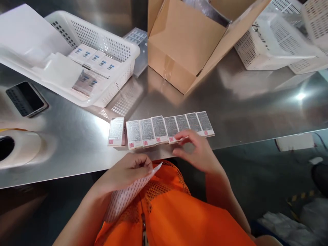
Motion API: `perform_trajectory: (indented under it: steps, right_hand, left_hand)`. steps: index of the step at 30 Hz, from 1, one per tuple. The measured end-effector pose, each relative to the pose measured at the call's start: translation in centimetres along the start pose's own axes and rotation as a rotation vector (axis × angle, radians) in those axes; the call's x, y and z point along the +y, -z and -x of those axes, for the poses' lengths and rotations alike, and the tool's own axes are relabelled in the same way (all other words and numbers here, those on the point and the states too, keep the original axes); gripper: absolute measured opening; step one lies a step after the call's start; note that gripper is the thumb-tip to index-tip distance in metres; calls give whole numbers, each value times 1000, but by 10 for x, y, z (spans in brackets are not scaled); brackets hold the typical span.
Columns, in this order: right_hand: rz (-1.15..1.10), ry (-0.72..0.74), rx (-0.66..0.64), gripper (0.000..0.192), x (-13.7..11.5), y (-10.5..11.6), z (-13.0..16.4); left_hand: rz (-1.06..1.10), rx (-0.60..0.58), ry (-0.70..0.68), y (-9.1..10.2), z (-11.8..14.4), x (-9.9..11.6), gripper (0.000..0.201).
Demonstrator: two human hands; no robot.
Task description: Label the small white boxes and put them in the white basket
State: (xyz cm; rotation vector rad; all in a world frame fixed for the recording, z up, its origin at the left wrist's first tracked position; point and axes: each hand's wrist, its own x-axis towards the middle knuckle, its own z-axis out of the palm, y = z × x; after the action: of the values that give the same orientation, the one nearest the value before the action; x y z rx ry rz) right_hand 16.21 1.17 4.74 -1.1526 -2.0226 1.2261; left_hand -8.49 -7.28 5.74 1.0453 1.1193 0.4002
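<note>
My left hand (133,168) pinches a sheet of small printed labels (125,198), which hangs down over the orange vest. A row of several small white boxes (159,130) with grey printed faces and red square codes lies near the table's front edge. One more small box (117,132) sits slightly apart at the row's left end. Over the right half of the row, my right hand (196,150) has its thumb and curved fingers apart, with nothing visible between them. Its fingertips are at the lower end of a middle box; whether they touch it I cannot tell.
A white plastic basket (116,80) at the back left holds several boxes. Beside it stands an open cardboard box (174,44). More white baskets (271,44) are at the back right. A phone (26,99) and a tape roll (28,147) lie on the steel table (243,116).
</note>
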Motion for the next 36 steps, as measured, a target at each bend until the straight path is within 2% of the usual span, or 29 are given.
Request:
perform_trajectory:
  steps: [2, 3, 5, 10, 17, 21, 29, 33, 36]
  right_hand:
    - [2, 195, -255, 31, -9, -9, 7]
    - [-7, 264, -337, 26, -11, -15, 10]
    - [-28, 320, -395, 9, -14, -25, 12]
    - [-41, 218, -349, 6, -13, -38, 12]
    - [-68, 156, -332, 3, -17, -39, 13]
    - [-97, 125, -291, 8, -17, -41, 13]
    - [-123, 305, -313, 9, -11, -41, 12]
    - [-136, 431, -168, 12, -7, -45, 13]
    - [-98, 535, -59, 8, -5, -46, 13]
  left_hand:
    - [-37, -9, -34, 2, 1, 7, 15]
    - [-61, -4, -50, 3, 1, 10, 14]
    - [-119, 23, -72, 3, 0, 15, 12]
    - [-246, 113, -62, 1, 2, 24, 11]
    - [-209, 112, -29, 0, 3, 21, 11]
    - [-181, 84, -34, -1, 0, 19, 10]
    - [-65, -12, -61, 0, -4, 13, 14]
    - [107, -74, -12, -3, -7, 8, 12]
    - [193, -80, 36, -6, -9, 8, 10]
